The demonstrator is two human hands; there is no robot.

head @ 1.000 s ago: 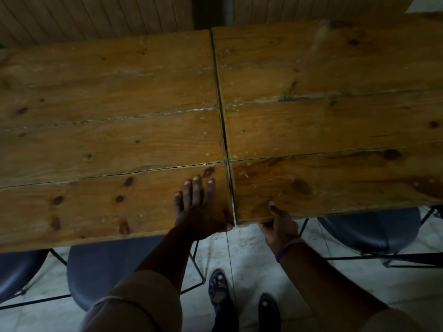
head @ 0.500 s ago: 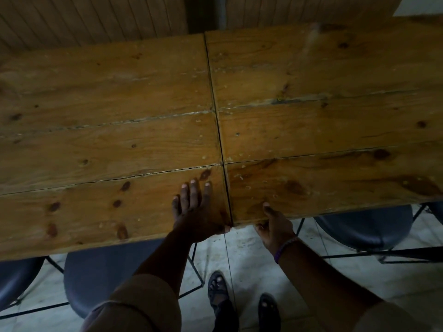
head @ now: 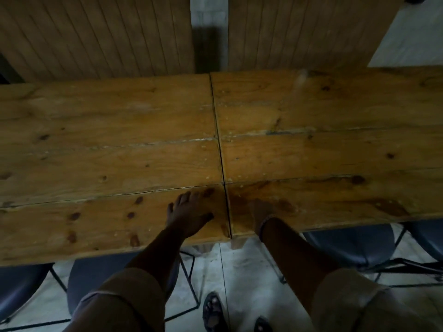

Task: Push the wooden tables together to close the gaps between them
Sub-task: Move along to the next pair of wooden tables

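Two plank-topped wooden tables stand side by side, the left table [head: 96, 164] and the right table [head: 335, 152]. Only a thin dark seam [head: 221, 159] runs between them from the far edge to the near edge. My left hand [head: 189, 213] lies flat on the left table's near plank, fingers spread, just left of the seam. My right hand [head: 260, 212] rests on top of the right table near its front corner, blurred by motion, with a band on the wrist. Neither hand holds anything.
Dark blue chairs with thin black metal legs sit tucked under the near edge: one at the left [head: 96, 281], one at the right [head: 347, 248]. Wooden slatted panels [head: 96, 37] rise behind the tables. My sandalled feet [head: 213, 312] stand on pale floor tiles.
My right hand let go of the right table's front edge and came up onto its top. The view tilted up, showing more of the wall. The seam stays thin.
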